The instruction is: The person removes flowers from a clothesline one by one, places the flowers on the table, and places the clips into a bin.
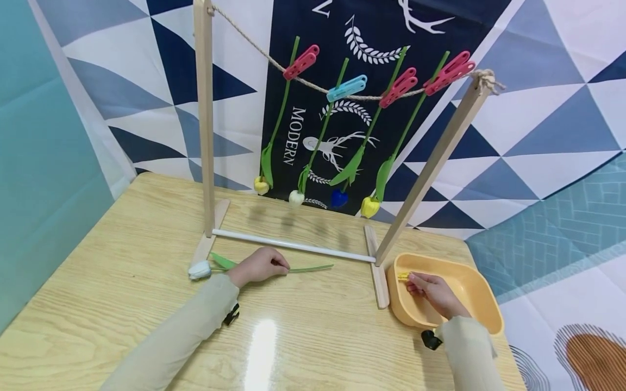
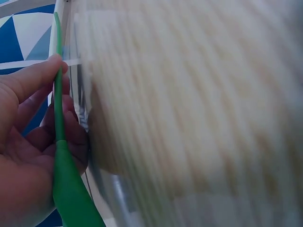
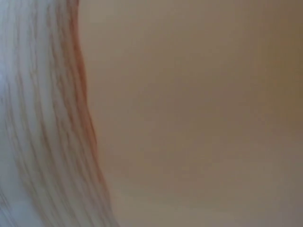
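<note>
Four flowers [image 1: 370, 207] hang heads-down at 12 o'clock, pegged to a rope [image 1: 313, 85]: three pink pegs [image 1: 400, 88], one blue peg [image 1: 346, 88]. Fifth flower [image 1: 199, 270], pale, lies along the table [image 1: 303, 326], bud at 8 o'clock by the rack's left foot [image 1: 221, 213]; contact there unclear. Left hand [image 1: 261, 265], toward 7, pinches its stem between thumb and finger. Right hand [image 1: 435, 293], at 4, pinches a yellow peg [image 1: 403, 276] over the basin [image 1: 476, 279]; right-wrist view doesn't show the hand.

Risks: thin stem could roll if the pinch loosens; bud could snag on the foot if dragged toward 12; small peg could drop into the basin if fingertips slip; a knock to the rack could swing the hanging row.

Materials: twisted fibre rope, sagging, knotted at 1; squared wooden posts; smooth white round bar [image 1: 293, 245]; pegs and rounded orange basin look plastic; stems slim, leaf broad, seemingly artificial; wood-grain tabletop, glossy.
</note>
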A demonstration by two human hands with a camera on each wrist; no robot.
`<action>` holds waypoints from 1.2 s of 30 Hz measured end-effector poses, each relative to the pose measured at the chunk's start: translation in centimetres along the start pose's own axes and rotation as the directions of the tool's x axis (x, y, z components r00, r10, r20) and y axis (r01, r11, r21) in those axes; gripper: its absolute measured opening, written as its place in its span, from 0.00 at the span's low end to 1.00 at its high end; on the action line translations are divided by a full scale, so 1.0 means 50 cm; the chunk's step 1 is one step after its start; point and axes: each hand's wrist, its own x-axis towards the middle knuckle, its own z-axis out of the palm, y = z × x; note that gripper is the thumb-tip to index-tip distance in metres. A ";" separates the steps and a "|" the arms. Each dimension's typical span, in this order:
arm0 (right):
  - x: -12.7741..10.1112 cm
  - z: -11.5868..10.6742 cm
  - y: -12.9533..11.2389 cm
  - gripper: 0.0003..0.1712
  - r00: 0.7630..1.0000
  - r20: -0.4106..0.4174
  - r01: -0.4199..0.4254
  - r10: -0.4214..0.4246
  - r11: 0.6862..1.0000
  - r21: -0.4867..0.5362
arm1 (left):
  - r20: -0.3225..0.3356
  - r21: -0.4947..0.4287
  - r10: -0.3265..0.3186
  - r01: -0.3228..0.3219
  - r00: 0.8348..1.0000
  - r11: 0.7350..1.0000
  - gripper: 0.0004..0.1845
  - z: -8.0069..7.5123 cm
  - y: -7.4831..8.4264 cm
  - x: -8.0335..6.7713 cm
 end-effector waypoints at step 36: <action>-0.097 0.029 -0.240 0.34 0.966 -0.223 0.027 -0.127 0.914 -0.405 | -0.161 0.009 -0.018 0.019 0.987 1.000 0.09 -0.134 0.111 -0.054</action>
